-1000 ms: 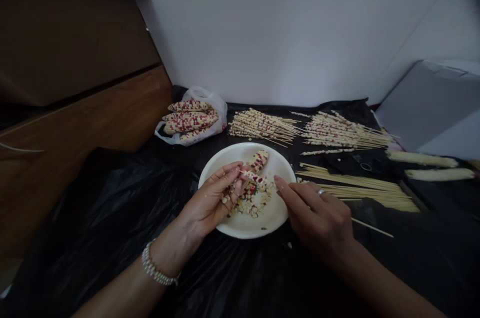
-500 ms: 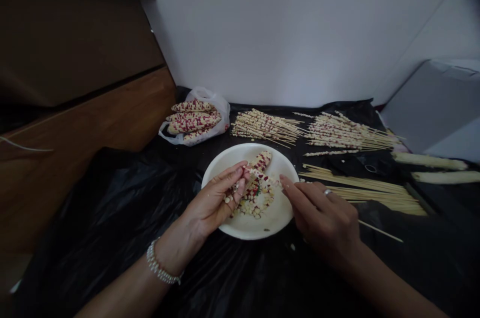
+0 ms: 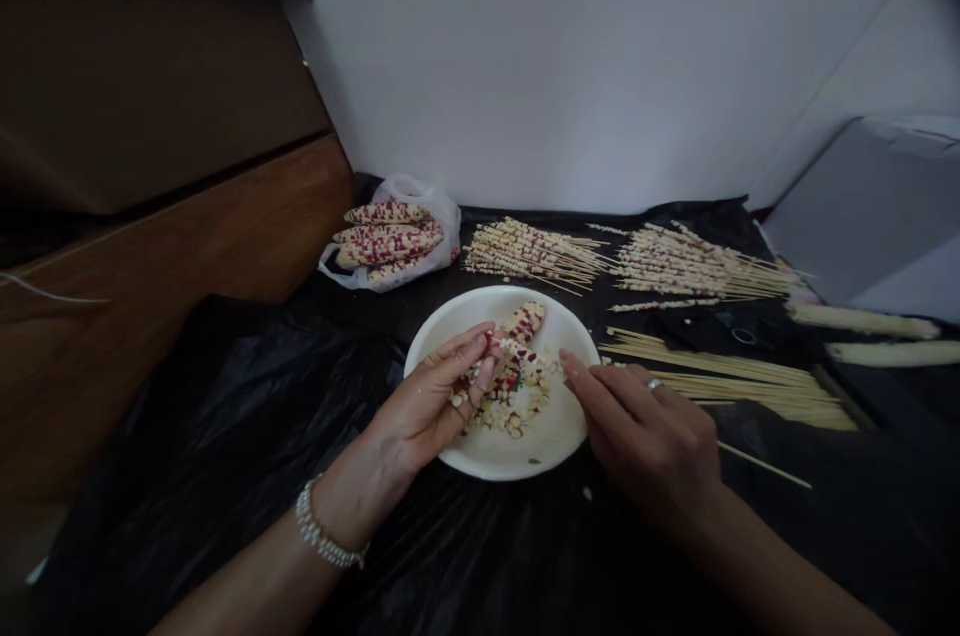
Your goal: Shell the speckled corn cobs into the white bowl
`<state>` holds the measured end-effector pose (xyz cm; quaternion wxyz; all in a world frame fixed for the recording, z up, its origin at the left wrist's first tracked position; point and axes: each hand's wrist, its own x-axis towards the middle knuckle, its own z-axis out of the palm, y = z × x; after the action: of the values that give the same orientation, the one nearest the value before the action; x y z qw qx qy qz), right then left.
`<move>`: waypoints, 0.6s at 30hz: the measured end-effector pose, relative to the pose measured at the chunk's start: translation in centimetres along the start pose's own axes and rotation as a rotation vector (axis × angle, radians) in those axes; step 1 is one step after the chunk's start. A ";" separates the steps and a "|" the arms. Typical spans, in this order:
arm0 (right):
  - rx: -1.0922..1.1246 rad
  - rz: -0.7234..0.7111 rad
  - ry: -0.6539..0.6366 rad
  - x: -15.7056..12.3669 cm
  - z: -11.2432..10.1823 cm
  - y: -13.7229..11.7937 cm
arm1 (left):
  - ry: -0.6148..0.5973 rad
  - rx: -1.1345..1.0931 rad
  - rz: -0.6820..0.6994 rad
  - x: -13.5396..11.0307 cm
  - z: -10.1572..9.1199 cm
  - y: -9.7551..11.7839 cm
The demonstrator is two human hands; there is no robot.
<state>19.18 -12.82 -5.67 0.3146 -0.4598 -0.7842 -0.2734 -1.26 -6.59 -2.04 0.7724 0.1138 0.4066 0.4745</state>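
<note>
Left hand [image 3: 424, 401] and right hand [image 3: 664, 431] are gripping one slender, kernel-beaded skewer [image 3: 523, 352] over one round, white bowl [image 3: 559, 431].

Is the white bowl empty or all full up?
Neither: the bowl is partly filled. Loose kernels and a cob lie in it, and bare white bottom shows beside them.

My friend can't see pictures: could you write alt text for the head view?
A person's right hand holds a skewer threaded with corn kernels, its tip at the left hand, over a white bowl of loose kernels. Behind lie bagged corn cobs and two piles of filled skewers; plain sticks lie to the right.
</note>
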 end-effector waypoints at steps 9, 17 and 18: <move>-0.036 -0.034 -0.027 -0.2 -0.3 -0.3 | -0.021 0.077 0.032 0.3 -0.4 0.0; -0.008 -0.030 -0.024 -0.3 -0.1 -0.5 | -0.062 0.136 0.013 0.4 -0.3 -0.2; -0.007 -0.029 -0.024 -0.3 -0.1 -0.6 | -0.074 0.138 0.003 0.4 -0.3 -0.2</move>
<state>18.77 -13.25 -5.90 0.2993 -0.4528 -0.7935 -0.2753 -1.23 -6.40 -2.59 0.7765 0.1850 0.4093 0.4419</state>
